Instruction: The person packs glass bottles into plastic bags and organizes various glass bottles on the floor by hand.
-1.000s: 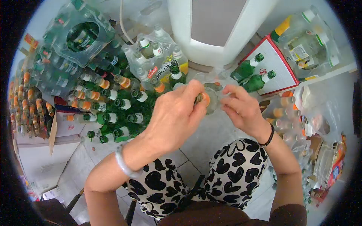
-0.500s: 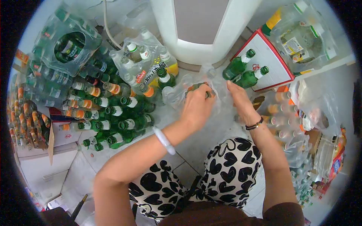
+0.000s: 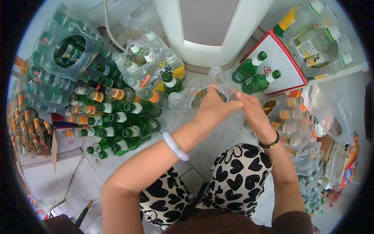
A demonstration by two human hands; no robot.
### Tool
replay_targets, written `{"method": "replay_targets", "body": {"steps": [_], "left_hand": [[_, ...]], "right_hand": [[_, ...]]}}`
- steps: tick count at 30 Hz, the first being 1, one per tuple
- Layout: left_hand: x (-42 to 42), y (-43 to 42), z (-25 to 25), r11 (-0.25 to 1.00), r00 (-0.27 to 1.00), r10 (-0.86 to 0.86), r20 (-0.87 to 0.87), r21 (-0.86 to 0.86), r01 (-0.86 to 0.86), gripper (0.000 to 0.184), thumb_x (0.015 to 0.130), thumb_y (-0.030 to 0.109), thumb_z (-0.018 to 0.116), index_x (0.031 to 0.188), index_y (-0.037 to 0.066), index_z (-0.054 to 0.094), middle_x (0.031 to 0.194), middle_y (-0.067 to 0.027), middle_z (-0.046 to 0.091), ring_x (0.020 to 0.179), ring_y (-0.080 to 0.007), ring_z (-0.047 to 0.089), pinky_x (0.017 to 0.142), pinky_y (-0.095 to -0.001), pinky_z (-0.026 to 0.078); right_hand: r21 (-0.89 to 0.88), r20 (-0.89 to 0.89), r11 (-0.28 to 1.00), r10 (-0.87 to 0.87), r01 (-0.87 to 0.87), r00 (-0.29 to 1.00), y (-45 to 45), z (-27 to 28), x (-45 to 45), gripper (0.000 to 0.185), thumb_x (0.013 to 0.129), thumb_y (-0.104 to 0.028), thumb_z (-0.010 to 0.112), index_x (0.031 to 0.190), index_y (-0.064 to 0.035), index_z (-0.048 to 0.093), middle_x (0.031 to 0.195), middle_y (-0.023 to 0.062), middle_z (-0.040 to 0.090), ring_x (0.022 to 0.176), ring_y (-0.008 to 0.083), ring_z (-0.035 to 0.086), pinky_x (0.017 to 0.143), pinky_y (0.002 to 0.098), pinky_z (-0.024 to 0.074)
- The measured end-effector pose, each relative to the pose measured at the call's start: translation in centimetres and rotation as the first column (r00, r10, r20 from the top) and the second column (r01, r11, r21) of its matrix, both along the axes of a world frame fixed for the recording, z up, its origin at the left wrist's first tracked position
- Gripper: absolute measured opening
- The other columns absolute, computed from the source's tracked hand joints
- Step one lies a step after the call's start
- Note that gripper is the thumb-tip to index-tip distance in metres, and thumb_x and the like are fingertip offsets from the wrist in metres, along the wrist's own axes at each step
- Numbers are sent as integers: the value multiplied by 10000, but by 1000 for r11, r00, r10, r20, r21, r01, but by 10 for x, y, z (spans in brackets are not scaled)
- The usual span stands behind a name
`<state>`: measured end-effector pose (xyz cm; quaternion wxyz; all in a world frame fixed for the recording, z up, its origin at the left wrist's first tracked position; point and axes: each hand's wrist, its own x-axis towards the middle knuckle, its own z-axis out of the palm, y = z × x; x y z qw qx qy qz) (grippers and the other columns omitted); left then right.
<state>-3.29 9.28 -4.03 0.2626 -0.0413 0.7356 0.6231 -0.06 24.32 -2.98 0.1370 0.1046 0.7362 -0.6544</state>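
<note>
Both hands have come closer together since the frame before: the left hand [image 3: 214,107] now stretches its thumb across to the fingers of the right hand [image 3: 255,113], which leaves less of a gap over the plastic wrap [image 3: 180,101]. That clear wrap sits on the floor [image 3: 196,150] in front of the person, with the left hand over its opening and the right hand at its right side. On the left hand, the thumb stands wide apart from the other fingers; whether their tips hold anything, I cannot tell. On the right hand, the fingers lie close together and point away from the person; whether they pinch the plastic, I cannot tell either.

To the left, green bottles [image 3: 136,130] crowd the floor, with a wrapped pack [image 3: 157,78] of bottles farther off. Beyond the hands, two green bottles [image 3: 244,71] stand just beside a white box [image 3: 278,60] with red edges. Farther right, clear bottles [image 3: 288,114] stand near the right forearm.
</note>
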Motion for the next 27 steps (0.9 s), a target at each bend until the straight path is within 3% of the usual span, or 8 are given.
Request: {"method": "replay_targets", "body": {"steps": [2, 5, 9, 13, 16, 23, 25, 27], "left_hand": [[0, 0, -8, 985, 995, -38, -88, -173, 22, 548, 719, 180, 742, 1144, -33, 468, 897, -102, 617, 644, -155, 591, 533, -270, 465], [4, -7, -10, 1000, 998, 10, -56, -4, -11, 511, 726, 180, 741, 1098, -36, 465, 874, -105, 620, 616, -159, 585, 505, -266, 454], [0, -11, 4, 1000, 963, 14, 269, 11, -18, 434, 797, 246, 648, 1094, -28, 492, 911, -126, 620, 701, -189, 607, 566, -305, 482], [-7, -19, -10, 899, 883, -135, 450, 430, -82, 396, 925, 299, 445, 1140, -31, 487, 905, -118, 627, 749, -200, 616, 631, -353, 498], [0, -11, -13, 823, 808, 8, 588, 455, -340, 361, 950, 286, 397, 1120, -13, 506, 922, -133, 634, 806, -239, 642, 722, -397, 532], [-26, -1, -35, 938, 727, -114, 677, 314, -146, 323, 937, 272, 482, 1146, 25, 499, 989, -156, 624, 876, -307, 634, 829, -476, 522], [-25, -2, -44, 823, 750, -313, 583, 561, -92, 304, 894, 181, 560, 1148, 38, 478, 1034, -173, 595, 914, -325, 610, 815, -485, 524], [-24, 0, -45, 835, 773, -278, 571, 541, -99, 295, 875, 153, 582, 1128, 39, 481, 1054, -173, 584, 922, -325, 601, 812, -483, 523]], "right_hand": [[19, 17, 1000, 19, -19, 1000, 11, 8, 2, 507, 924, -430, 469, 1190, -13, 579, 939, -5, 578, 877, 111, 481, 794, 247, 358], [37, 17, 999, -13, 12, 1000, 15, 17, 4, 530, 915, -455, 468, 1222, -33, 559, 1121, 59, 580, 1074, 165, 485, 919, 317, 349], [111, 158, 985, -149, 133, 976, 32, -36, 1, 565, 882, -503, 483, 1281, -105, 515, 1286, 99, 506, 1230, 269, 414, 967, 483, 332], [120, 394, 958, -285, 259, 874, 37, -91, -3, 590, 853, -521, 504, 1289, -124, 497, 1300, 103, 495, 1227, 340, 402, 940, 580, 331], [-104, 511, 949, -205, 297, 835, 36, -112, -2, 577, 862, -516, 501, 1287, -127, 475, 1269, 91, 513, 1152, 322, 465, 864, 599, 375], [-136, 507, 975, -85, 177, 858, 32, -122, -2, 621, 855, -536, 483, 1341, -157, 408, 1325, 97, 466, 1212, 370, 403, 877, 637, 342], [-136, 494, 972, -102, 192, 864, 35, -125, 1, 624, 857, -545, 473, 1343, -161, 406, 1334, 96, 461, 1217, 371, 399, 877, 634, 343], [-102, 484, 977, -114, 186, 868, 38, -138, 1, 624, 862, -564, 444, 1346, -172, 405, 1328, 84, 463, 1209, 361, 405, 866, 617, 356]]}}
